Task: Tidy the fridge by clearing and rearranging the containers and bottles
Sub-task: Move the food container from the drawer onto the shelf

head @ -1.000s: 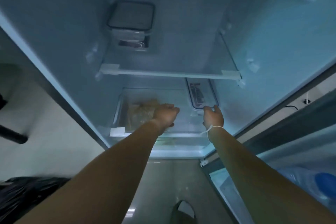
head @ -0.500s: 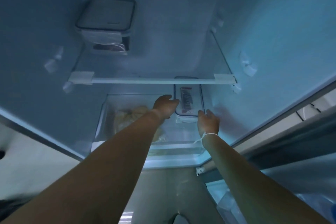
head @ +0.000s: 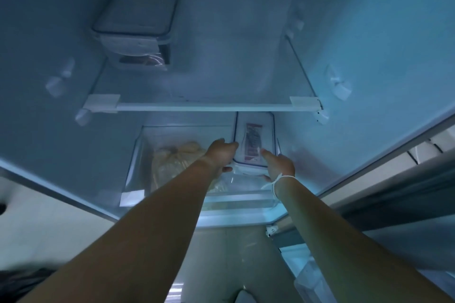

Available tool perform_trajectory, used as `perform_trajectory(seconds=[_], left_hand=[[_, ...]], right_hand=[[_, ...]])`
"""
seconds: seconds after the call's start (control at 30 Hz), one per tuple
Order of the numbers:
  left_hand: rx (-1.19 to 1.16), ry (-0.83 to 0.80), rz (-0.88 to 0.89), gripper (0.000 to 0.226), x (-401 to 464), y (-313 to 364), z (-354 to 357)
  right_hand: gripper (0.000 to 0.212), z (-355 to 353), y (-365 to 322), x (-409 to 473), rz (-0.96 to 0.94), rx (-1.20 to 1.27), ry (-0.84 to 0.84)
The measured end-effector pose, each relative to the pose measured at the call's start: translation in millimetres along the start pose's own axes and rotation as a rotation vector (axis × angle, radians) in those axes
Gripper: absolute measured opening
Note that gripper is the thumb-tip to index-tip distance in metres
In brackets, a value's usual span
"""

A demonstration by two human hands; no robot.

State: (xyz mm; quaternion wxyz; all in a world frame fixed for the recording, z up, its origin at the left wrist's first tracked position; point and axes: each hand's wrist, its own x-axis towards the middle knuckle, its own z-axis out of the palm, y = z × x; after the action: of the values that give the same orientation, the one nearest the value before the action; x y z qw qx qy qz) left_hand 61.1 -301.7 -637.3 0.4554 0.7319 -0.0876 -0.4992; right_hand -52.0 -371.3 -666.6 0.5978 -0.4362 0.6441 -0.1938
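Both hands, left hand and right hand, grip clear container over drawer; square container on shelf untouched, so tidying looks midway.

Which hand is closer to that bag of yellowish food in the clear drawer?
Left. The left hand sits just right of the yellowish food bag; the right hand is farther right, across the clear rectangular container.

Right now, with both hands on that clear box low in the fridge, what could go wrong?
The left hand and right hand grip only the near end of the clear container, so it could tip or slip as it comes out. It sits right under the glass shelf, so lifting early might knock that edge. The bagged food lies close beside it and could get dragged.
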Motion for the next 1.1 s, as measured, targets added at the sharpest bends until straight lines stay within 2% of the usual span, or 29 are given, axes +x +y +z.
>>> perform_trajectory(seconds=[0.07, 0.2, 0.3, 0.5, 0.77, 0.97, 1.1], left_hand=[[0.019, 0.006, -0.026, 0.06, -2.3, -8.9, -2.3], [0.01, -0.043, -0.075, 0.054, -14.8, -20.6, -8.9], [0.0, -0.063, -0.087, 0.048, -31.7, -23.7, -13.7], [0.017, -0.076, -0.079, 0.017, -87.7, -24.3, -30.1], [0.121, -0.158, -0.063, 0.014, -175.1, -9.7, -60.2], [0.278, -0.164, 0.037, 0.037, -228.1, 23.0, -74.4], [0.308, -0.032, 0.176, 0.016, -245.2, 46.5, -84.9]], right_hand=[[0.069, -3.6, 6.0, -5.7, 0.044, -0.011, -0.037], [0.08, -11.5, 6.9, -27.1, 0.068, -0.041, -0.091], [0.073, -17.6, 8.8, -46.4, 0.076, -0.023, -0.134], [0.063, -32.8, 17.4, -104.4, 0.115, 0.121, -0.217], [0.064, -53.7, 16.0, -189.0, 0.105, 0.255, -0.29], [0.042, -67.3, 5.0, -233.3, 0.02, 0.358, -0.307], [0.041, -72.8, -2.5, -245.2, -0.05, 0.405, -0.284]])
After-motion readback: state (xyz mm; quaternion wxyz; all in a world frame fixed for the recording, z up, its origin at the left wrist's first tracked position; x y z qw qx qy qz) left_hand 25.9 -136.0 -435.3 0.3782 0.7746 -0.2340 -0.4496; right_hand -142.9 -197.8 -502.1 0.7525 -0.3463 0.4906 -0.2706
